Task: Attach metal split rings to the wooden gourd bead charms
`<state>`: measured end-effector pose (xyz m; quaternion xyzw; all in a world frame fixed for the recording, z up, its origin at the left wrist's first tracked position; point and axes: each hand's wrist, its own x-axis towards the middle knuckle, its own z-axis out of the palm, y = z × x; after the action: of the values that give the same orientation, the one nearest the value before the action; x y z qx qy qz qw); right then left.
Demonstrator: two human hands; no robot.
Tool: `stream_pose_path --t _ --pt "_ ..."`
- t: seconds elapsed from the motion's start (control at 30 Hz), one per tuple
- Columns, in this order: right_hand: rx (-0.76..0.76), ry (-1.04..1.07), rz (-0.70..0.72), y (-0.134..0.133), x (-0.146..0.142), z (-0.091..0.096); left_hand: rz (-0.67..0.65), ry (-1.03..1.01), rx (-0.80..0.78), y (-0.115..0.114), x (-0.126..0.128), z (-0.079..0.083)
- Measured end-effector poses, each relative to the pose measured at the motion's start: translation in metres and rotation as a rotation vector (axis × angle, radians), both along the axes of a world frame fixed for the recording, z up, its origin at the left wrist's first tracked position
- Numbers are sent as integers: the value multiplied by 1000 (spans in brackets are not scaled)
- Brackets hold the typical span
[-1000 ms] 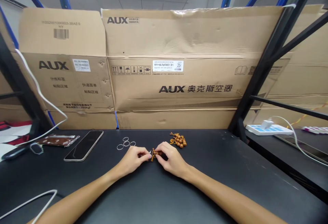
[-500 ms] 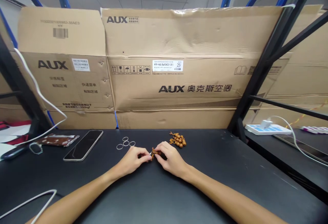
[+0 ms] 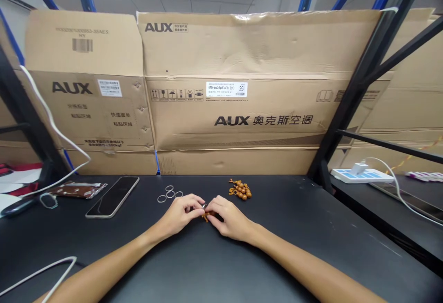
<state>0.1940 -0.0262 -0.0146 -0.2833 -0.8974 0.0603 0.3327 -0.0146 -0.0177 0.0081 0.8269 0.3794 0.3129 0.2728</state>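
Fingers (image 3: 198,199) of the left hand (image 3: 178,216) and right hand (image 3: 231,220) close together on one brown beaded cord (image 3: 206,217), between them over the tabletop (image 3: 294,229). One small metal tip (image 3: 204,206) points up and away; the cord's long axis is hidden. Four thin rings (image 3: 170,194) lie left; one heap of wooden gourd beads (image 3: 240,190) lies beyond.
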Motion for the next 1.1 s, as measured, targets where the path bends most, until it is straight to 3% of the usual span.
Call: stream_pose_path --t 0.23,0.53,1.1 --pt "-3 -45 2 -2 0 3 -49 1 -29 -5 2 0" --pt "15 -108 -31 -3 -1 6 39 -30 48 -6 3 -1" --pt "58 -116 -250 2 -7 -4 -7 16 60 -7 3 -1"
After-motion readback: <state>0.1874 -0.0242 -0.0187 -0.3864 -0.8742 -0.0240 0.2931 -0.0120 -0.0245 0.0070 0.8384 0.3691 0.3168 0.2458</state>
